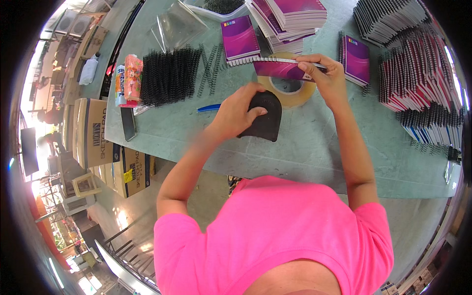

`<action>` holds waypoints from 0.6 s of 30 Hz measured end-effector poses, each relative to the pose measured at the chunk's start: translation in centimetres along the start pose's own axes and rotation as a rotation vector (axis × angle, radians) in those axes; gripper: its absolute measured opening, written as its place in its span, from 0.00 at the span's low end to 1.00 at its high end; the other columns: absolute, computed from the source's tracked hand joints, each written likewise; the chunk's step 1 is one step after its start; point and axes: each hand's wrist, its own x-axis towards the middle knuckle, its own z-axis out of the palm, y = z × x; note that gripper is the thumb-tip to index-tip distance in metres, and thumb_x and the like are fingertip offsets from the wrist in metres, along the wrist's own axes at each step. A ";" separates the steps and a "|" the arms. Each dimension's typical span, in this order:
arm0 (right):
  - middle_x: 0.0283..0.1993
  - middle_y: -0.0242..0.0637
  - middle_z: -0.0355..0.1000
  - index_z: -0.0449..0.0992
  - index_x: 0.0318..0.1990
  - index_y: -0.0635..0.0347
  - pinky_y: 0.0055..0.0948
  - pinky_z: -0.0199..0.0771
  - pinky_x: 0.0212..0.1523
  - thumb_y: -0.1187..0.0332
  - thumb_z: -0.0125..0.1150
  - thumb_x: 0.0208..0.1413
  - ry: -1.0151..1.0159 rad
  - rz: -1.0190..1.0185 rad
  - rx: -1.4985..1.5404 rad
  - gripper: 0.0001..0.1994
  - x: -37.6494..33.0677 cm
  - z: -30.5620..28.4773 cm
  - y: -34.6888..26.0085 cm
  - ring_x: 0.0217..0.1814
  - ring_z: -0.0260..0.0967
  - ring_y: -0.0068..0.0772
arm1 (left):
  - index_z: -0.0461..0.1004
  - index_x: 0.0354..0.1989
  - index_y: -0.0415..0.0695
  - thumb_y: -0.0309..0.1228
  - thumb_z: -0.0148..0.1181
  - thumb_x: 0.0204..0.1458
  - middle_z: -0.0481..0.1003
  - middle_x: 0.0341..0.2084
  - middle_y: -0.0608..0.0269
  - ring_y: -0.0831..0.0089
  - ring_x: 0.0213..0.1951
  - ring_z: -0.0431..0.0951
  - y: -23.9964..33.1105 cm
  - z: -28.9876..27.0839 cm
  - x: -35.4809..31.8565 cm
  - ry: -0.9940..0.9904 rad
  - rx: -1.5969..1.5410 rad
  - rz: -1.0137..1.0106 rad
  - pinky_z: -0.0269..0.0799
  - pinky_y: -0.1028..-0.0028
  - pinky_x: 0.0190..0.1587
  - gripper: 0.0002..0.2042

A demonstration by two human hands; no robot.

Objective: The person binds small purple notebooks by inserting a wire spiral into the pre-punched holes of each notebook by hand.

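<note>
The right grip (323,78) is clamped on a purple spiral notebook (281,69) above a tape roll (298,100); the left grip (241,110), nearer the body, is closed on a black curved pad (271,115) over the grey-green worktop (319,157). Right of the 2 grips stand spiral-bound stacks (414,76); left, past the worktop's edge, are cardboard boxes (91,132) and glare-spotted floor (191,209).

Table's left edge: a dark flat slab (128,124) lying near a pink patterned pack (133,81).
Toward the far side: clear plastic sheeting (184,25), catching light.
Beyond the table (319,162), left: cardboard boxes (90,137), one with a yellow label (129,176); a cream frame (85,186), stool-like, near them.
</note>
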 end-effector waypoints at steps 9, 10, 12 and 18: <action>0.34 0.31 0.75 0.78 0.36 0.63 0.21 0.75 0.35 0.73 0.61 0.50 0.031 -0.009 -0.022 0.06 0.1 0.1 0.5 0.34 0.70 0.18 | 0.73 0.34 0.45 0.27 0.64 0.40 0.69 0.28 0.60 0.61 0.30 0.73 3.5 -2.6 3.8 0.410 0.215 0.166 0.71 0.68 0.32 0.11; 0.34 0.31 0.75 0.78 0.36 0.63 0.21 0.75 0.35 0.73 0.61 0.50 0.035 -0.012 0.016 0.06 0.2 0.1 0.6 0.34 0.70 0.18 | 0.72 0.33 0.47 0.28 0.63 0.40 0.66 0.26 0.62 0.62 0.30 0.72 4.0 -3.5 4.3 0.470 0.176 0.230 0.71 0.66 0.29 0.10; 0.34 0.31 0.75 0.78 0.36 0.63 0.21 0.75 0.34 0.73 0.61 0.50 0.040 -0.009 0.024 0.06 -0.4 0.0 1.3 0.34 0.70 0.18 | 0.72 0.31 0.47 0.28 0.64 0.40 0.67 0.27 0.63 0.62 0.30 0.72 3.8 -4.4 5.4 0.634 0.147 0.248 0.71 0.67 0.29 0.09; 0.32 0.30 0.75 0.79 0.36 0.63 0.16 0.71 0.32 0.72 0.61 0.50 0.054 -0.058 -0.023 0.07 -0.4 -0.1 1.0 0.32 0.68 0.15 | 0.75 0.29 0.43 0.23 0.65 0.37 0.71 0.25 0.62 0.68 0.29 0.73 4.3 -3.3 5.5 0.534 0.167 0.301 0.68 0.73 0.31 0.08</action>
